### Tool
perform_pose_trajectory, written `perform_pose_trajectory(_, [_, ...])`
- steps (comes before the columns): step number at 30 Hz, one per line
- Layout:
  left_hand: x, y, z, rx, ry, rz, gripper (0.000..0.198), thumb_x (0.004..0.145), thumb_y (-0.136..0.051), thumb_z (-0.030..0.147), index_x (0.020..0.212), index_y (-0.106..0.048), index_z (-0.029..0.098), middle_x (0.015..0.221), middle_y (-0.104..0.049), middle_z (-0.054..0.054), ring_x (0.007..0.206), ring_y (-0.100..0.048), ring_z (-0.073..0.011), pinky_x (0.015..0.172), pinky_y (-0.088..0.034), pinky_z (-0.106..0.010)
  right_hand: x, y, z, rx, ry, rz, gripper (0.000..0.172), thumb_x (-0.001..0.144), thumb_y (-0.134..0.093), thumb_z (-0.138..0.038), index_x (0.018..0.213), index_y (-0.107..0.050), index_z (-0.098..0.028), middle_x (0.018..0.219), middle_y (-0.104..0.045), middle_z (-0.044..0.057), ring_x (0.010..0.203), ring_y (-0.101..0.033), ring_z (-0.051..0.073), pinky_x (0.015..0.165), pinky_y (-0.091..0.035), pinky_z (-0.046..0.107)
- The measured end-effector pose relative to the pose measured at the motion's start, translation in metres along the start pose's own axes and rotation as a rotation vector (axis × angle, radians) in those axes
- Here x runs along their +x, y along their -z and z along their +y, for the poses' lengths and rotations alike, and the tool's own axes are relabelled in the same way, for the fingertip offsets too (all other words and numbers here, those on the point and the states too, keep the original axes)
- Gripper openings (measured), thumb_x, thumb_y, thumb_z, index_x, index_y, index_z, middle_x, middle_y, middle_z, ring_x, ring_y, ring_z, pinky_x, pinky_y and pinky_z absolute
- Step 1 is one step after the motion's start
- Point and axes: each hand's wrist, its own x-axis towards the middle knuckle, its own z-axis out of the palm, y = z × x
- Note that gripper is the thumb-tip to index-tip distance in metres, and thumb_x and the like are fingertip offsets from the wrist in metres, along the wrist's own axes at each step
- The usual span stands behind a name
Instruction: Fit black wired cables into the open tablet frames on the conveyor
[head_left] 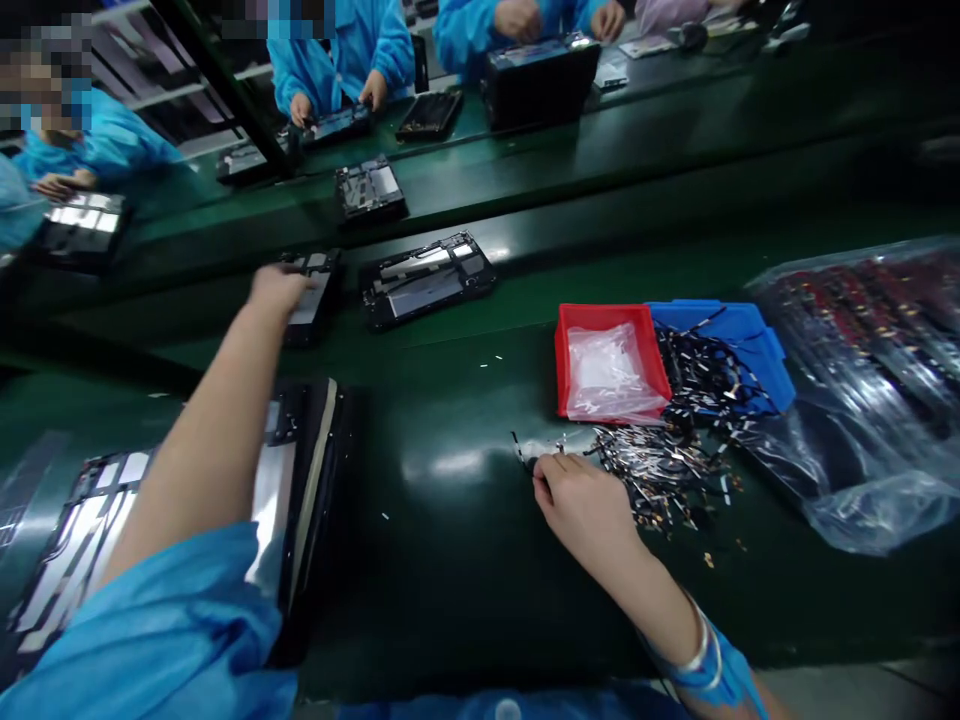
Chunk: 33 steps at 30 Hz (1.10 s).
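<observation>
My left hand [276, 288] stretches forward to a dark device frame [319, 290] with light inner panels. Its fingers lie over the frame's left part, smeared and partly hidden, so their grip cannot be made out. To the right of that frame rests another open device frame [427, 280]. My right hand [589, 500] is low over the green table [435, 560], thumb and fingers pinched together. A thin black cable strip [517, 445] pokes out from the fingertips. Right beside this hand lies a loose pile of small flex cables [656, 465].
Behind the pile stand a red bin [615, 312] holding a clear bag and a blue bin [772, 370] with black cables. A plastic-wrapped pack [885, 400] lies at right. Stacked device frames [277, 480] are under my left forearm. Co-workers in blue sleeves [337, 60] handle devices across the table.
</observation>
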Motion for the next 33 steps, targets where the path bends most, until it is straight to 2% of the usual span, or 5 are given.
perform_pose_trajectory(4, [0.01,-0.052,0.036,-0.139,0.546,-0.116,0.034,0.093,-0.06,0.034,0.122,-0.057,0.015,0.12,-0.06,-0.01,0.102,-0.062,-0.0224,0.085,-0.055,-0.042,-0.006,-0.001,0.004,0.033,0.085,0.147,0.019,0.079,-0.055,-0.005,0.068,-0.06,-0.019,0.063,-0.066,0.001,0.062,-0.063,0.017,0.058,-0.035,0.028])
perform_pose_trajectory(8, [0.002,-0.068,0.055,-0.327,0.811,-0.084,0.036,0.093,-0.06,0.033,0.124,-0.056,0.015,0.123,-0.058,-0.011,0.105,-0.061,-0.0234,0.087,-0.054,-0.044,-0.011,0.004,0.004,0.076,0.117,0.213,0.022,0.081,-0.053,-0.005,0.067,-0.058,-0.02,0.062,-0.064,0.0,0.061,-0.062,0.016,0.057,-0.035,0.028])
perform_pose_trajectory(19, [-0.063,-0.05,0.137,-1.109,0.705,0.064,0.016,0.088,-0.064,0.017,0.103,-0.064,0.011,0.089,-0.067,-0.007,0.081,-0.066,-0.0162,0.073,-0.057,-0.03,-0.016,0.009,-0.005,0.172,0.112,0.238,0.017,0.078,-0.056,-0.006,0.069,-0.061,-0.02,0.063,-0.065,-0.001,0.06,-0.061,0.015,0.057,-0.034,0.026])
perform_pose_trajectory(27, [-0.224,-0.082,0.161,-1.46,0.693,0.259,0.02,0.078,-0.068,0.015,0.097,-0.063,0.018,0.094,-0.072,-0.004,0.086,-0.069,-0.0154,0.072,-0.055,-0.022,-0.014,0.023,0.009,0.426,-0.078,0.446,0.015,0.082,-0.054,-0.023,0.073,-0.066,-0.02,0.052,-0.055,-0.004,0.05,-0.052,0.012,0.054,-0.034,0.024])
perform_pose_trajectory(33, [-0.378,-0.091,0.133,-1.476,0.842,0.044,0.024,0.072,-0.078,0.02,0.09,-0.063,0.014,0.099,-0.074,-0.01,0.089,-0.072,-0.0222,0.071,-0.058,-0.028,-0.01,0.022,0.008,0.776,-0.173,0.327,0.016,0.073,-0.057,-0.034,0.069,-0.064,-0.02,0.049,-0.049,-0.004,0.048,-0.046,0.012,0.053,-0.035,0.025])
